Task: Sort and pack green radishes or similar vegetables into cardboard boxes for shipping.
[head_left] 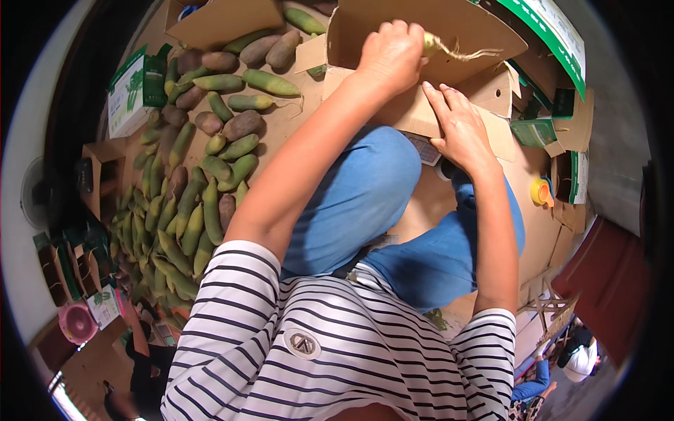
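My left hand (pixel 392 57) is closed around a green radish (pixel 429 45), over the mouth of an open cardboard box (pixel 442 24). Most of the radish is hidden by the hand; its pale end and a long, thin root trail out to the right. My right hand (pixel 460 130) lies with fingers stretched out on the near flap (pixel 401 112) of the same box and holds nothing. Partly under that flap, in front of my knees, sits a keypad device (pixel 423 149).
Many green radishes (pixel 210 217) and some reddish-brown ones (pixel 244 126) lie heaped at left. A green-and-white carton (pixel 137 91) stands behind them. More cartons (pixel 537 132) and a yellow tape roll (pixel 540 191) are at right. Other people (pixel 579 358) are at the lower edges.
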A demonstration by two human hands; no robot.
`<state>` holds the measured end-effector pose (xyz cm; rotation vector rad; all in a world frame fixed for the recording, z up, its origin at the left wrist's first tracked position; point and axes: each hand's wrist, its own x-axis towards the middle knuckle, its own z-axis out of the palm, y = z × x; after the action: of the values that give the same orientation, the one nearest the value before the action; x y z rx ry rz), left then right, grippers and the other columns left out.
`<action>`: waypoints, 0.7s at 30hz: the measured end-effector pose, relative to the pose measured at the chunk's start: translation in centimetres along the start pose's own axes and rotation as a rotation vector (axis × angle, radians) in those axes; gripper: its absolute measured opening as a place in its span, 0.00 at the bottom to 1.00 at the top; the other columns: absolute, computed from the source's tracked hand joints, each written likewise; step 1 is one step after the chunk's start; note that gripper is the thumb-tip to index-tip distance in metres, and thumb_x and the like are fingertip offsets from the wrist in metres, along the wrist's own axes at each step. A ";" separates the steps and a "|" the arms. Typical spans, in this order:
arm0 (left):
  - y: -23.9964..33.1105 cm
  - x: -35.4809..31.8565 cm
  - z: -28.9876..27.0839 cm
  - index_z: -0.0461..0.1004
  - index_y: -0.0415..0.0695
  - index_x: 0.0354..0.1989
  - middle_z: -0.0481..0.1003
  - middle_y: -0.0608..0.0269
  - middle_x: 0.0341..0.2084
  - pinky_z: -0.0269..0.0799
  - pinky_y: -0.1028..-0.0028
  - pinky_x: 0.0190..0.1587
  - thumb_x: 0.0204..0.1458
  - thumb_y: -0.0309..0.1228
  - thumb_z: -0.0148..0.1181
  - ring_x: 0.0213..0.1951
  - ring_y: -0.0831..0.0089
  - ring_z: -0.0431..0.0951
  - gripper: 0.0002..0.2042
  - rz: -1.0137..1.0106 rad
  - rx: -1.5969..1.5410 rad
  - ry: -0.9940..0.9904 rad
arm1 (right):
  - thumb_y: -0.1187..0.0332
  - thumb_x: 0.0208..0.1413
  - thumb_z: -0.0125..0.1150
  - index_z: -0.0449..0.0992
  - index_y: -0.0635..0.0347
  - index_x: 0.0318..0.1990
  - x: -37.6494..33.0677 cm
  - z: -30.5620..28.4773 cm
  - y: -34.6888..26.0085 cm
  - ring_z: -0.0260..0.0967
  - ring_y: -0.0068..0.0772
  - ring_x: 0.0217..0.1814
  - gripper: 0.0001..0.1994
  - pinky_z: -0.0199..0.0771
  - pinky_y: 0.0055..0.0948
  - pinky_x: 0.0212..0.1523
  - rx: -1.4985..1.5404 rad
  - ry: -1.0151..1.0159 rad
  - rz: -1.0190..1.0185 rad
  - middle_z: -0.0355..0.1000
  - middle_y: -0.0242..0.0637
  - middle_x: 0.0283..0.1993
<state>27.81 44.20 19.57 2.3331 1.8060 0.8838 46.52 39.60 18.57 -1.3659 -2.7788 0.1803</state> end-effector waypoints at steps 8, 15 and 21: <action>-5.2 -9.2 -4.5 0.73 0.39 0.45 0.74 0.55 0.36 0.72 0.69 0.42 0.54 0.23 0.56 0.40 0.62 0.76 0.10 -0.081 -0.322 0.262 | 0.72 0.37 0.67 0.60 0.54 0.65 0.0 -0.6 -0.2 0.56 0.51 0.66 0.41 0.57 0.42 0.65 0.062 -0.007 0.030 0.60 0.53 0.63; -14.9 -34.7 -4.9 0.71 0.40 0.46 0.72 0.50 0.41 0.70 0.62 0.46 0.50 0.24 0.56 0.45 0.51 0.73 0.14 -0.609 0.101 -0.188 | 0.73 0.38 0.61 0.59 0.53 0.66 0.0 -1.5 -0.2 0.55 0.51 0.67 0.40 0.56 0.42 0.66 0.083 -0.078 0.018 0.59 0.52 0.64; -19.2 -53.6 -9.2 0.66 0.42 0.48 0.71 0.47 0.48 0.71 0.55 0.49 0.44 0.34 0.63 0.50 0.49 0.73 0.22 -1.163 0.611 -0.763 | 0.74 0.38 0.61 0.57 0.52 0.67 0.5 -1.4 -0.4 0.55 0.50 0.67 0.42 0.56 0.41 0.67 0.047 -0.083 -0.021 0.59 0.51 0.64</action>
<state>-1.15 -1.01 -1.41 0.9895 2.5416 -0.6614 46.01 39.84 19.99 -1.3484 -2.8342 0.3067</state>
